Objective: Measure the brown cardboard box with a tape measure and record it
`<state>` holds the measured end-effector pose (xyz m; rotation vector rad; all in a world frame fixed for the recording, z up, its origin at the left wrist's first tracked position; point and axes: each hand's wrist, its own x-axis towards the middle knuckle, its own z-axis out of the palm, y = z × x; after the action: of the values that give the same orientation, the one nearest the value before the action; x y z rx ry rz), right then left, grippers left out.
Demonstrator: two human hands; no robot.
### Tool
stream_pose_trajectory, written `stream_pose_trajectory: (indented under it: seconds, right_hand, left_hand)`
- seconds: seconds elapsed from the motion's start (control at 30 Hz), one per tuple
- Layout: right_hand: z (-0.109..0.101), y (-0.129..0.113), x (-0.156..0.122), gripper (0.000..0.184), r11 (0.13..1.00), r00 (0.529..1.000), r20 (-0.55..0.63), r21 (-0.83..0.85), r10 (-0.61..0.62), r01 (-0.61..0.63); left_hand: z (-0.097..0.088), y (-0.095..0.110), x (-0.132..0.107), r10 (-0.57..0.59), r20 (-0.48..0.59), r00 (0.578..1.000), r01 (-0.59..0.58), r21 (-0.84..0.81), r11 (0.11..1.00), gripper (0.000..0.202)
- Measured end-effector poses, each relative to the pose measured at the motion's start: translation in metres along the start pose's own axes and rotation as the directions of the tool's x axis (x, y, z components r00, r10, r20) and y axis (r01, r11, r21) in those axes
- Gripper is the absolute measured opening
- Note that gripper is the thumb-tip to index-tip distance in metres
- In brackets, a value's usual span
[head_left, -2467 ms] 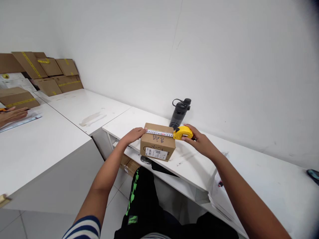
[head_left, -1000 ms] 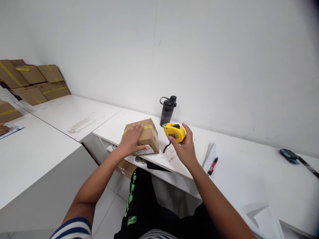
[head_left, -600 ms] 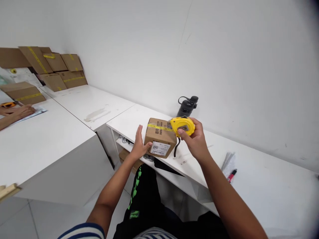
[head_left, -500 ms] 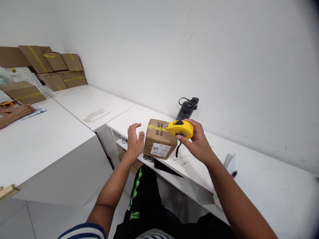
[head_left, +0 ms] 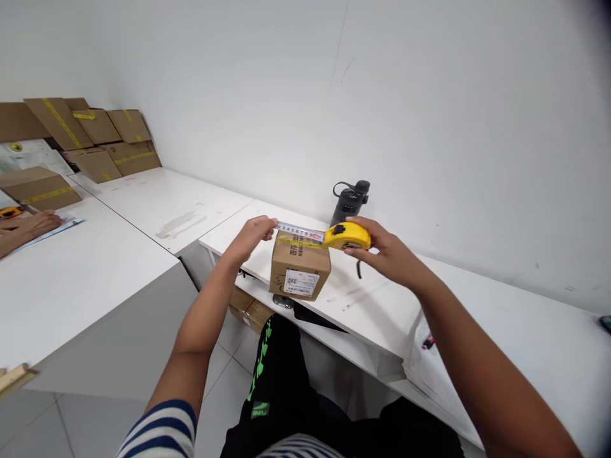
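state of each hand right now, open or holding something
Left hand: closed, pinching the free end of the blade.
Right hand: closed around the yellow tape measure, fingers on top, thumb below.

Yellow tape measure (head_left: 347, 235) (blade out), labelled box (head_left: 300, 264)

The short left sleeve (head_left: 162, 427) of a top (head_left: 300, 448), banded in navy blue and white, pairs with black trousers (head_left: 289, 375) that carry jagged bright-green markings (head_left: 261, 356) down one side and a small rectangular green patch (head_left: 260, 409) beneath them. The front of the top, barely in view, appears narrowly striped in dark and pale tones. The left hand (head_left: 252, 235) and right hand (head_left: 382, 247) are both bare
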<state>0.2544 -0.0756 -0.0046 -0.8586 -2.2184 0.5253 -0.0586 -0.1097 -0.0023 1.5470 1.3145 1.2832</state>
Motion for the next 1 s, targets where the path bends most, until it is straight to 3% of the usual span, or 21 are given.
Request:
stream_pose_trajectory:
  seconds: [0.07, 0.2, 0.43, 0.6, 0.73, 0.8, 0.87, 0.93, 1.0]
  right_hand:
    - [-0.008, 0.021, 0.001, 0.059, 0.994, 0.994, 0.069, 0.057, 0.085, -0.089]
    - [-0.006, 0.048, 0.008, 0.06, 0.977, 0.968, 0.221, 0.144, 0.121, -0.155]
    - [0.007, 0.05, 0.012, 0.06, 0.991, 0.968, 0.219, 0.033, 0.121, -0.132]
    - [0.007, 0.036, 0.003, 0.055, 0.994, 0.995, 0.074, -0.094, 0.069, -0.062]
    - [0.007, 0.009, -0.027, 0.054, 0.971, 0.997, -0.048, -0.234, -0.068, 0.055]
    - [0.013, -0.005, -0.056, 0.052, 0.949, 0.97, -0.11, -0.258, -0.215, 0.181]
    - [0.024, -0.018, -0.093, 0.051, 0.916, 0.919, -0.16, -0.246, -0.361, 0.317]
    - [0.042, -0.029, -0.131, 0.053, 0.922, 0.911, -0.183, -0.193, -0.369, 0.334]
    - [0.064, -0.039, -0.164, 0.05, 0.965, 0.938, -0.236, -0.13, -0.253, 0.227]
  left_hand:
    - [-0.01, -0.019, 0.008, -0.079, -0.066, 0.995, 0.085, 0.095, 0.992, 0.037]
    - [-0.009, -0.043, 0.009, -0.153, 0.025, 0.988, 0.14, 0.283, 0.949, 0.042]
    - [0.007, -0.046, 0.007, -0.177, 0.125, 0.976, 0.138, 0.271, 0.953, 0.038]
    - [0.001, -0.027, 0.008, -0.181, 0.088, 0.98, 0.145, 0.316, 0.938, 0.037]
    - [-0.001, 0.017, -0.037, -0.017, -0.045, 0.999, 0.034, 0.4, 0.916, 0.037]
    - [0.012, 0.033, -0.074, 0.017, -0.001, 1.0, -0.016, 0.357, 0.934, 0.036]
    - [0.038, 0.032, -0.107, 0.069, 0.115, 0.991, -0.102, 0.314, 0.944, 0.038]
    - [0.074, 0.015, -0.133, 0.086, 0.218, 0.972, -0.137, 0.235, 0.962, 0.04]
    - [0.114, -0.013, -0.151, 0.002, 0.235, 0.972, -0.02, 0.075, 0.997, 0.041]
